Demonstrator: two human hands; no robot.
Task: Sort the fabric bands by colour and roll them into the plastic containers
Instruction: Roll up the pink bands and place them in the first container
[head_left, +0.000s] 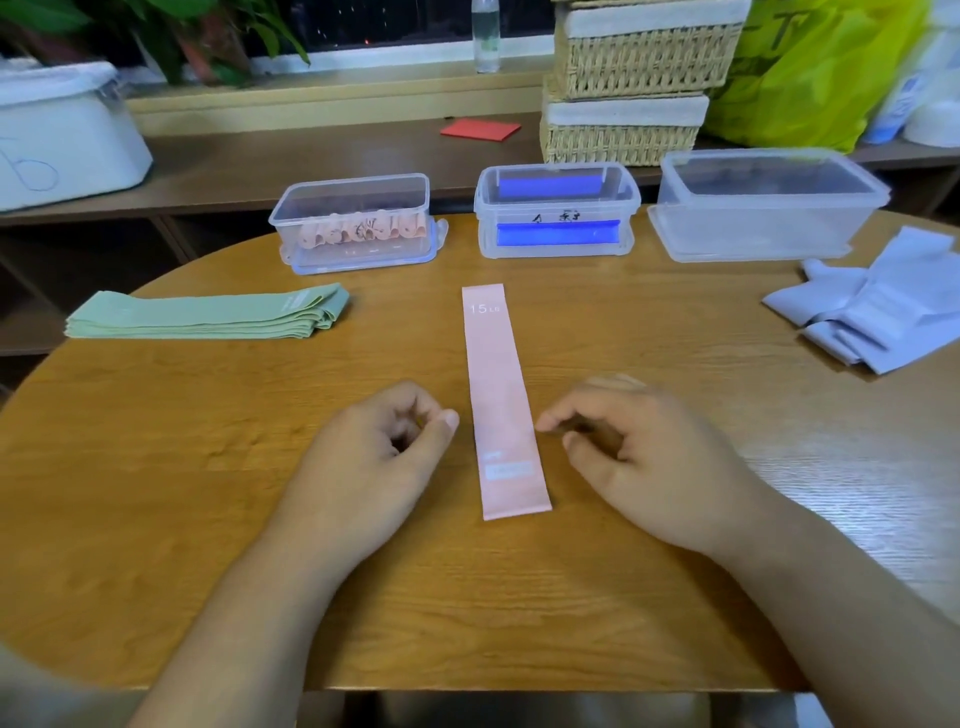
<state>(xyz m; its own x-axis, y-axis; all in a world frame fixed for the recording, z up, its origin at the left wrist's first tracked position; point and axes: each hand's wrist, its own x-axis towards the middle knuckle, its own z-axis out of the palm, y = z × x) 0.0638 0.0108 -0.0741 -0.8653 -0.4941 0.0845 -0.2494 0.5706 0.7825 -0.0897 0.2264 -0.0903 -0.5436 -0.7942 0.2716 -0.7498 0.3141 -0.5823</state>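
My left hand (373, 451) and right hand (641, 457) flank the flat pink fabric band (500, 395), fingers (558, 419) loosely curled, gripping nothing.

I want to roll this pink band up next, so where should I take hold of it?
Pinch the near short end of the pink band, left hand and right hand at its corners, coming from your side. It lies flat, running away from you, so it likely rolls forward.
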